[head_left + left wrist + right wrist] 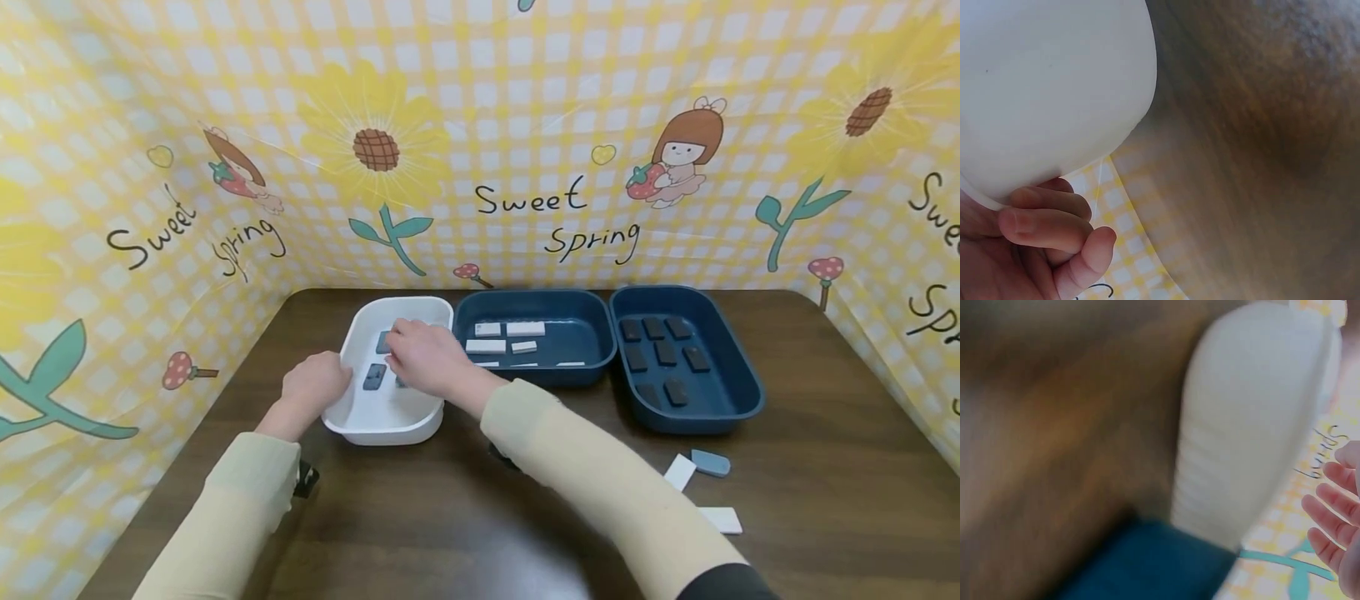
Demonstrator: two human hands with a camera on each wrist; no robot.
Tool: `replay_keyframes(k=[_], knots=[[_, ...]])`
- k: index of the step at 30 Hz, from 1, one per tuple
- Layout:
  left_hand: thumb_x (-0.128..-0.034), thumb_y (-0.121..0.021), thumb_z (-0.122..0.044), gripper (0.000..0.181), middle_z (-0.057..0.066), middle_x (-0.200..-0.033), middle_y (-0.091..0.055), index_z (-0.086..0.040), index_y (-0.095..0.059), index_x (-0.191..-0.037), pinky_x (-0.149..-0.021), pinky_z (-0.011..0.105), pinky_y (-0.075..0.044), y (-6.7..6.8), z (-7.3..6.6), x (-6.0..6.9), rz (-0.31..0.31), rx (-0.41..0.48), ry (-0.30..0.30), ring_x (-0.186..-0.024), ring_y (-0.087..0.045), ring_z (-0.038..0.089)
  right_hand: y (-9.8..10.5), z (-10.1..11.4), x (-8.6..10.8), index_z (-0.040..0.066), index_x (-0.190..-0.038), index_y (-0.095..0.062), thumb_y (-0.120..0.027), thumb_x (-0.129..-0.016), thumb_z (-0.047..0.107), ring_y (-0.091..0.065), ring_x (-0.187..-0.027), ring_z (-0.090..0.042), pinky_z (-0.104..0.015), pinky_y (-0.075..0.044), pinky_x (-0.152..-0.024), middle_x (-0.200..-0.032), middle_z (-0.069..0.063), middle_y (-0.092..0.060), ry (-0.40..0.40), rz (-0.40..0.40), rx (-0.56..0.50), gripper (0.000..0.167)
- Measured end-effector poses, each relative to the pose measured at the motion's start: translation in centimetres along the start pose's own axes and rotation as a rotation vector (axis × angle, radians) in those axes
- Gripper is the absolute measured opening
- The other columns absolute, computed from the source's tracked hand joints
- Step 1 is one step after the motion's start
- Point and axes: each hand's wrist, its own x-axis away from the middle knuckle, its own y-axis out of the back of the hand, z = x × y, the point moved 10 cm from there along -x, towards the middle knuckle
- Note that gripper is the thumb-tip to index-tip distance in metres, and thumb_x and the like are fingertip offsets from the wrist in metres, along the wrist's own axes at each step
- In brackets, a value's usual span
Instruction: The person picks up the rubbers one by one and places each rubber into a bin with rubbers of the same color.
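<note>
A white plastic tray [390, 417] stands at the left of the table. My left hand [318, 385] grips its left rim; the left wrist view shows curled fingers [1047, 228] against the tray's outer wall. My right hand [427, 357] is over the tray's right side. Beside its fingertips lies a grey-blue piece [382, 342]. In the right wrist view its fingers [1329, 515] are apart and loosely bent, with nothing seen between them. A darker grey-blue piece [374, 377] lies on the tray's floor, and another [401, 382] is partly covered by the right hand.
A dark blue tray [592, 329] with several white pieces [486, 346] touches the white one's right side. Further right, a second blue tray [720, 400] contains several dark pieces [665, 353]. White strips [680, 472] and a grey-blue piece [710, 462] lie near the right forearm. A patterned cloth [480, 125] hangs behind.
</note>
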Motion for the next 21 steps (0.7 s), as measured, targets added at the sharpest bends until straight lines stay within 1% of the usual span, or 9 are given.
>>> replay_keyframes(k=[5, 7, 10, 14, 17, 21], knots=[[-0.0979, -0.042, -0.02, 0.034, 0.018, -0.082, -0.059, 0.01, -0.059, -0.101, -0.058, 0.042, -0.046, 0.1, 0.0, 0.0, 0.006, 0.004, 0.01, -0.07, -0.057, 0.03, 4.3, -0.3, 2.1, 0.015, -0.103, -0.069, -0.06, -0.096, 0.03, -0.057, -0.087, -0.012, -0.022, -0.047, -0.065, -0.107, 0.001, -0.062, 0.094, -0.063, 0.116, 0.019], [-0.098, -0.042, -0.019, 0.034, 0.018, -0.081, -0.059, 0.01, -0.058, -0.101, -0.058, 0.041, -0.046, 0.2, 0.0, 0.1, 0.007, 0.008, 0.011, -0.07, -0.057, 0.03, 5.9, -0.7, 3.1, 0.014, -0.101, -0.069, -0.06, -0.095, 0.029, -0.058, -0.09, -0.013, -0.024, -0.047, -0.067, -0.11, 0.0, -0.063, 0.122, -0.083, 0.161, 0.018], [-0.0983, -0.042, -0.019, 0.034, 0.018, -0.081, -0.059, 0.01, -0.058, -0.102, -0.058, 0.041, -0.045, 0.3, -0.1, 0.1, 0.012, 0.009, 0.012, -0.07, -0.057, 0.029, 7.9, -1.6, 4.8, 0.013, -0.102, -0.069, -0.061, -0.095, 0.029, -0.058, -0.093, -0.016, -0.026, -0.048, -0.071, -0.111, -0.002, -0.062, 0.148, -0.099, 0.211, 0.019], [-0.0986, -0.042, -0.019, 0.034, 0.018, -0.082, -0.059, 0.01, -0.058, -0.104, -0.058, 0.04, -0.046, 0.2, -0.1, 0.2, 0.027, 0.009, 0.014, -0.07, -0.057, 0.029, 9.8, -3.2, 7.2, 0.012, -0.104, -0.07, -0.062, -0.095, 0.03, -0.058, -0.094, -0.018, -0.029, -0.049, -0.074, -0.112, -0.004, -0.062, 0.165, -0.098, 0.24, 0.022], [-0.0986, -0.042, -0.019, 0.034, 0.018, -0.081, -0.058, 0.01, -0.058, -0.104, -0.058, 0.04, -0.045, 0.1, 0.0, 0.1, 0.031, 0.012, 0.015, -0.07, -0.056, 0.029, 11.0, -4.4, 9.3, 0.011, -0.102, -0.07, -0.064, -0.094, 0.03, -0.059, -0.093, -0.018, -0.031, -0.05, -0.075, -0.111, -0.005, -0.063, 0.178, -0.104, 0.257, 0.021], [-0.0986, -0.042, -0.019, 0.033, 0.017, -0.081, -0.058, 0.01, -0.058, -0.103, -0.058, 0.039, -0.045, -0.2, 0.0, 0.0, 0.036, 0.018, 0.016, -0.07, -0.056, 0.029, 12.3, -6.0, 12.4, 0.01, -0.095, -0.069, -0.068, -0.091, 0.029, -0.06, -0.087, -0.019, -0.03, -0.05, -0.069, -0.108, -0.006, -0.065, 0.185, -0.116, 0.279, 0.019]])
